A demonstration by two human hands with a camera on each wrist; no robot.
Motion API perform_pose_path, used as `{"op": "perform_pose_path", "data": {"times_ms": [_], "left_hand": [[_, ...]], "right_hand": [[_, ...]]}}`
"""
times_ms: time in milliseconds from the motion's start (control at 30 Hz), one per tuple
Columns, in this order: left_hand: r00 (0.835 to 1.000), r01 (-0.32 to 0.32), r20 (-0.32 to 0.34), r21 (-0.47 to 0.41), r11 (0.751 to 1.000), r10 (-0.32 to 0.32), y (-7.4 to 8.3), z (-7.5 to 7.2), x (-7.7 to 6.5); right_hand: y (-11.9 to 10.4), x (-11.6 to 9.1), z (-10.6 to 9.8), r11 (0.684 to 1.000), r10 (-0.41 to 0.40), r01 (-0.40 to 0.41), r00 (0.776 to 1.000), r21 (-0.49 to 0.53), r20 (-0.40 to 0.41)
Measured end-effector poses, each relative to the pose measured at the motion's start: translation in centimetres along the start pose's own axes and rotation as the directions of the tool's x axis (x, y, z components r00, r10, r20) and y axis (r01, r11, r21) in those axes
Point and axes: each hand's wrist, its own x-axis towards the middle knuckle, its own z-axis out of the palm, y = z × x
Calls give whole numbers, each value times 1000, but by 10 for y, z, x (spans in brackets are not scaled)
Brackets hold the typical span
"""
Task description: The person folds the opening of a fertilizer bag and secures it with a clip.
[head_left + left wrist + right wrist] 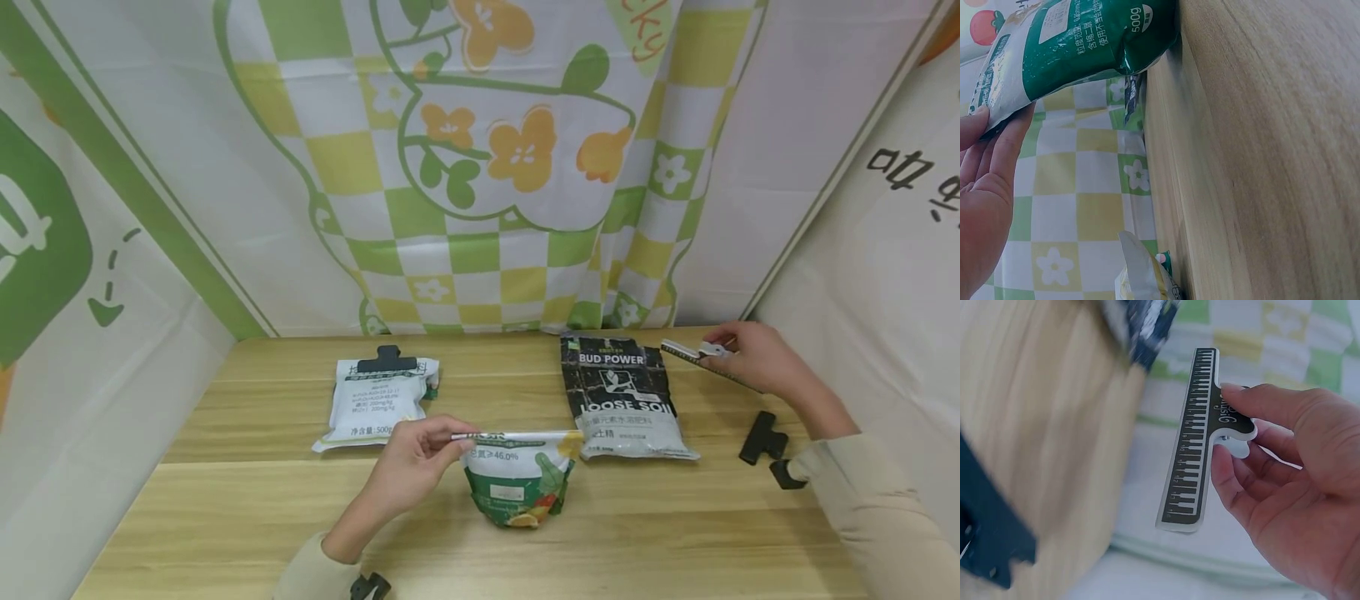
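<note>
In the head view my left hand [416, 458] pinches the top edge of a green and white fertilizer bag [510, 492] at its left corner. The left wrist view shows the thumb on one side of that bag [1079, 47] and the fingers behind it, its base close to the wooden table. Over the table's back right, my right hand [761, 358] holds a long clip with a piano-key pattern [1188, 450]. Thumb and fingers grip the clip's two handles from either side. The clip's bar is near a black and grey Loose Soil bag [622, 392], apart from the green bag.
A white bag [367, 408] lies at the back left with a black clip [387, 360] on its top. Another black clip [763, 437] lies loose on the table [645, 525] at the right. Behind the table hangs a checkered curtain [480, 250].
</note>
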Motion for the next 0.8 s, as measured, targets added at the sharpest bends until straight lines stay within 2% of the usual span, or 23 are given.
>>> {"op": "perform_pose_path", "data": {"times_ms": [200,333,800], "left_hand": [[1000,-2,-3,5,1000,2,0,0,0],[1000,-6,0,7,1000,6,0,-1,0],[1000,-6,-3,13,1000,6,1,0,-1]], "right_hand": [[-40,1,-1,990,-132,128,990,-65,-46],[-63,0,-2,982,-168,163,985,-92,-42],[-102,-6,3,955,-295,293,955,-45,-40]]}}
